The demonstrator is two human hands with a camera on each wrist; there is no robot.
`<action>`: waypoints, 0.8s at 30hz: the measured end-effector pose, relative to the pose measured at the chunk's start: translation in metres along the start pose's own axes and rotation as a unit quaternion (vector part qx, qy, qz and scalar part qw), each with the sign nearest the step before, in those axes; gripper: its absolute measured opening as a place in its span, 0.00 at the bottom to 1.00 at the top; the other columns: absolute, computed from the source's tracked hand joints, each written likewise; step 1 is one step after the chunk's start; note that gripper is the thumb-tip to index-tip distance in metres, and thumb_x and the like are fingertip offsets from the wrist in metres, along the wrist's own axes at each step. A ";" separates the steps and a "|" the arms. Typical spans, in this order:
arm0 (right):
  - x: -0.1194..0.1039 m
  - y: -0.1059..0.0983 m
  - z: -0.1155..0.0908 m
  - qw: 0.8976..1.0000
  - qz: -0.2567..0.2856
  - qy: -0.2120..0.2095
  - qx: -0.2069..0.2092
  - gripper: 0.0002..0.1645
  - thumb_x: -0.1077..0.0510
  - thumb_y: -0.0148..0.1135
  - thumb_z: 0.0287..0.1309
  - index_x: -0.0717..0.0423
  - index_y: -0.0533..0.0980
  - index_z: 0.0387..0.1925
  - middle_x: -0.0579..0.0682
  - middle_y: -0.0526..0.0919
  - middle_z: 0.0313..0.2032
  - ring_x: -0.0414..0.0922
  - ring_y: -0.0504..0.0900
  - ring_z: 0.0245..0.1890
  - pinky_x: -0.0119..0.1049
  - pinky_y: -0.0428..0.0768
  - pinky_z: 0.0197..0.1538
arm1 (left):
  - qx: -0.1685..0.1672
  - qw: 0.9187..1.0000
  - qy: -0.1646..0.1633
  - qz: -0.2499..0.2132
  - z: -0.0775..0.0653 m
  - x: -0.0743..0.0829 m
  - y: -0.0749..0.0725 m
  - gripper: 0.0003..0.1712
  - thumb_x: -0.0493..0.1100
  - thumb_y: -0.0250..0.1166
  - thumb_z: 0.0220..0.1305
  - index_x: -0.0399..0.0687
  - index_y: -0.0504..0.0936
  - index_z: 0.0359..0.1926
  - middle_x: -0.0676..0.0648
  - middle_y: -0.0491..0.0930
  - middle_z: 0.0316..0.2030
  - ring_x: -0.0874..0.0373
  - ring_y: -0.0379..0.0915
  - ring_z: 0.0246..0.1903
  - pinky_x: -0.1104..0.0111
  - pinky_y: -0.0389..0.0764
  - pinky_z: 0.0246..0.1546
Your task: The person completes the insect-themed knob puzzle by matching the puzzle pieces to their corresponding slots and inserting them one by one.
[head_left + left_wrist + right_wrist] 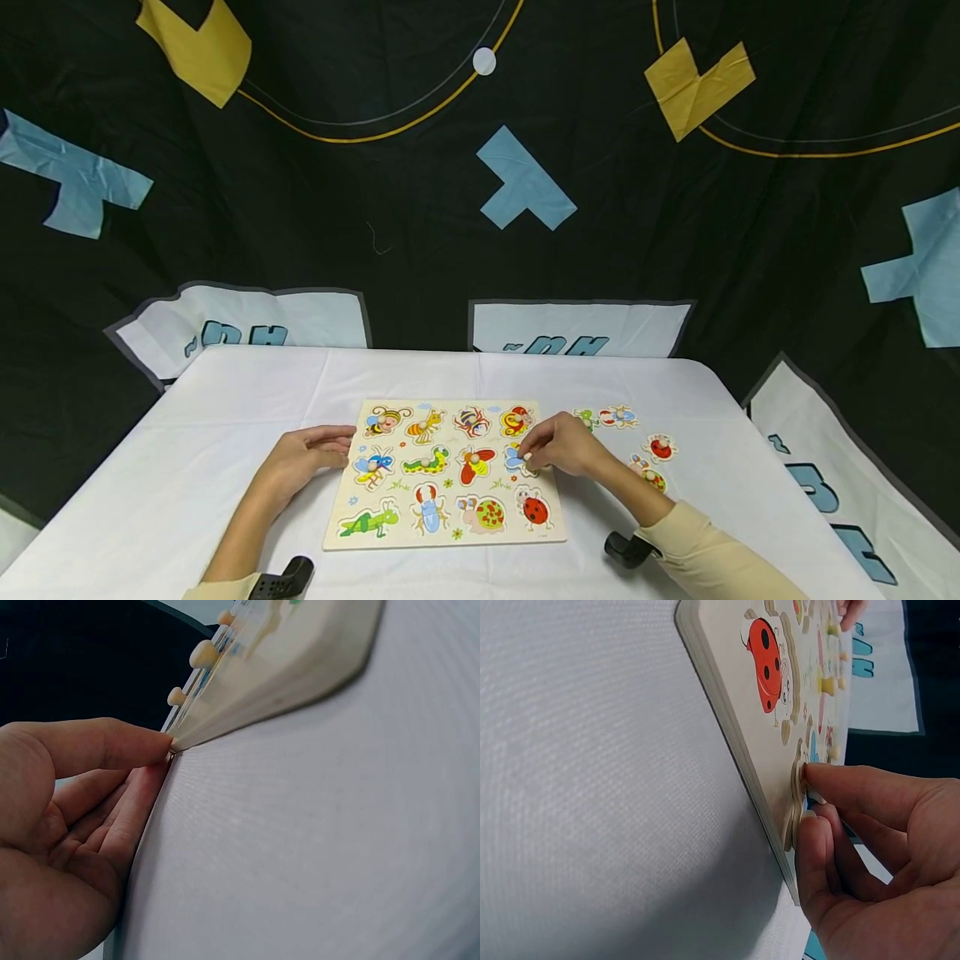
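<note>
A wooden insect puzzle board (pixel 517 536) lies flat on the white table. My left hand (pixel 303 458) is at its left side, fingers fairly straight; in the left wrist view the fingertips (pixel 161 742) touch the board's edge. Over the right part of the board, my right hand (pixel 564 446) pinches a blue-winged insect puzzle piece (pixel 513 457) between thumb and fingers. In the right wrist view this piece (pixel 795 799) sits at its slot, partly covered by the fingers. A red ladybug picture (pixel 765 667) shows in a neighbouring slot.
Several loose pieces lie right of the board, among them a ladybug (pixel 661 447), a blue beetle (pixel 618 417) and a snail (pixel 651 477). Knobbed pieces such as the caterpillar (pixel 427 461) and spider (pixel 472 422) fill upper slots. A black cloth (pixel 420 217) hangs behind the table.
</note>
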State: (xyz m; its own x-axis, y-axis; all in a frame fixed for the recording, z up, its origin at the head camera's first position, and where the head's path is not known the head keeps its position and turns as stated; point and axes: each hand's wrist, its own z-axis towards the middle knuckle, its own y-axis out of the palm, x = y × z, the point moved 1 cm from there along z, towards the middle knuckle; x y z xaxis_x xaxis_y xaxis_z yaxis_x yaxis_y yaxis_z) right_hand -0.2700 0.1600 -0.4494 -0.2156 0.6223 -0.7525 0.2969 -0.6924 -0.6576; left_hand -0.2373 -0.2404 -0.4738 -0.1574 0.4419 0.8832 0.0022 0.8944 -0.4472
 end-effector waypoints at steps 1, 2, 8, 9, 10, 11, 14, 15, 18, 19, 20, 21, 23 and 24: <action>0.000 0.000 0.000 1.000 0.000 0.001 0.000 0.06 0.67 0.76 0.43 0.56 0.88 0.27 0.43 0.83 0.21 0.38 0.75 0.24 0.31 0.70 0.27 | 0.000 1.000 -0.001 0.000 0.000 0.000 0.000 0.33 0.39 0.73 0.54 0.42 0.80 0.63 0.48 0.88 0.45 0.63 0.81 0.44 0.67 0.71 0.53; 0.000 0.000 0.000 1.000 -0.001 0.002 0.001 0.06 0.67 0.76 0.43 0.56 0.88 0.27 0.43 0.83 0.21 0.38 0.75 0.24 0.31 0.70 0.27 | 0.000 1.000 -0.001 -0.001 0.000 0.000 0.000 0.33 0.39 0.73 0.54 0.42 0.80 0.63 0.48 0.88 0.45 0.62 0.81 0.44 0.67 0.71 0.53; -0.001 0.001 0.000 1.000 -0.004 0.004 0.002 0.07 0.68 0.75 0.42 0.56 0.88 0.27 0.43 0.83 0.21 0.39 0.75 0.24 0.32 0.72 0.28 | 0.000 1.000 -0.003 -0.001 0.000 -0.001 0.000 0.33 0.39 0.74 0.53 0.42 0.81 0.63 0.49 0.88 0.45 0.63 0.81 0.44 0.68 0.71 0.52; -0.001 0.001 0.000 1.000 -0.005 0.004 0.003 0.07 0.68 0.75 0.42 0.56 0.88 0.27 0.43 0.83 0.21 0.39 0.75 0.24 0.32 0.72 0.28 | 0.000 1.000 -0.003 0.000 0.000 -0.001 0.000 0.33 0.39 0.74 0.53 0.42 0.81 0.63 0.49 0.88 0.45 0.63 0.81 0.44 0.68 0.71 0.52; -0.001 0.001 -0.001 1.000 -0.005 0.005 0.003 0.07 0.68 0.75 0.42 0.56 0.88 0.27 0.43 0.83 0.21 0.39 0.75 0.24 0.32 0.72 0.28 | 0.000 1.000 -0.003 0.000 0.001 -0.001 0.000 0.33 0.39 0.74 0.53 0.42 0.81 0.62 0.49 0.88 0.44 0.63 0.81 0.43 0.68 0.71 0.52; -0.001 0.001 -0.001 1.000 -0.006 0.004 0.003 0.07 0.68 0.75 0.42 0.56 0.88 0.27 0.43 0.83 0.21 0.39 0.75 0.25 0.32 0.72 0.28 | 0.000 1.000 -0.003 -0.001 0.001 -0.001 0.000 0.33 0.39 0.74 0.53 0.43 0.81 0.62 0.49 0.88 0.45 0.63 0.81 0.44 0.68 0.71 0.52; -0.001 0.001 -0.001 1.000 -0.006 0.003 0.001 0.07 0.68 0.76 0.42 0.56 0.88 0.27 0.43 0.83 0.22 0.39 0.75 0.25 0.32 0.72 0.29 | -0.001 1.000 -0.005 0.000 0.002 -0.001 0.001 0.33 0.40 0.74 0.53 0.42 0.81 0.63 0.49 0.88 0.45 0.63 0.81 0.43 0.66 0.72 0.53; -0.001 0.001 -0.001 1.000 -0.006 0.003 0.000 0.07 0.68 0.76 0.42 0.56 0.88 0.27 0.43 0.84 0.22 0.39 0.75 0.25 0.32 0.72 0.29 | -0.001 1.000 -0.006 -0.001 0.002 -0.001 0.001 0.33 0.40 0.74 0.54 0.42 0.81 0.63 0.49 0.88 0.45 0.63 0.81 0.43 0.65 0.72 0.53; -0.001 0.001 -0.001 1.000 -0.004 0.004 -0.004 0.07 0.67 0.76 0.42 0.56 0.88 0.27 0.43 0.84 0.22 0.39 0.75 0.26 0.32 0.72 0.29 | -0.001 1.000 -0.009 0.001 0.003 -0.001 0.000 0.33 0.41 0.74 0.54 0.42 0.80 0.63 0.49 0.88 0.45 0.64 0.80 0.43 0.63 0.71 0.54; 0.000 0.002 -0.001 1.000 -0.003 0.004 -0.005 0.07 0.67 0.75 0.42 0.56 0.88 0.27 0.44 0.84 0.23 0.39 0.76 0.26 0.32 0.72 0.30 | -0.001 1.000 -0.010 0.002 0.003 -0.001 0.000 0.34 0.41 0.74 0.54 0.42 0.80 0.63 0.49 0.88 0.45 0.64 0.80 0.43 0.63 0.71 0.54; 0.000 0.002 -0.001 1.000 -0.002 0.005 -0.006 0.07 0.67 0.75 0.43 0.56 0.88 0.28 0.44 0.84 0.23 0.39 0.76 0.26 0.32 0.72 0.30 | 0.000 1.000 -0.011 0.002 0.002 -0.001 0.000 0.34 0.41 0.74 0.54 0.43 0.80 0.63 0.49 0.88 0.46 0.64 0.80 0.43 0.63 0.71 0.54; 0.001 0.002 -0.001 1.000 -0.002 0.005 -0.007 0.07 0.67 0.75 0.43 0.56 0.88 0.28 0.43 0.84 0.23 0.39 0.76 0.26 0.33 0.72 0.30 | 0.001 1.000 -0.011 0.004 0.002 -0.001 0.000 0.34 0.41 0.74 0.54 0.43 0.80 0.63 0.50 0.88 0.46 0.64 0.80 0.43 0.64 0.72 0.53; 0.002 0.002 0.000 1.000 0.000 0.005 -0.009 0.07 0.67 0.75 0.43 0.56 0.88 0.28 0.44 0.84 0.24 0.40 0.76 0.27 0.33 0.73 0.31 | 0.002 1.000 -0.012 0.004 0.002 -0.001 0.000 0.34 0.41 0.74 0.53 0.43 0.80 0.63 0.50 0.88 0.46 0.63 0.80 0.43 0.65 0.72 0.53; 0.002 0.002 0.000 1.000 0.000 0.005 -0.010 0.07 0.67 0.75 0.43 0.56 0.88 0.28 0.43 0.84 0.24 0.40 0.76 0.27 0.33 0.73 0.31 | 0.002 1.000 -0.013 0.004 0.002 -0.001 0.000 0.34 0.41 0.74 0.53 0.43 0.80 0.63 0.49 0.88 0.46 0.63 0.80 0.43 0.65 0.72 0.53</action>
State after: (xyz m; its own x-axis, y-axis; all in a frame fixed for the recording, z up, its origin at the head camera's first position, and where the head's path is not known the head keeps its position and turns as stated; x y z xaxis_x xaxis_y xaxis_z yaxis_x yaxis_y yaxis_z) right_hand -0.2701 0.1596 -0.4523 -0.2060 0.6262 -0.7519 0.3157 -0.6848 -0.6568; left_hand -0.2388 -0.2407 -0.4746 -0.1820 0.4463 0.8761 -0.0015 0.8909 -0.4542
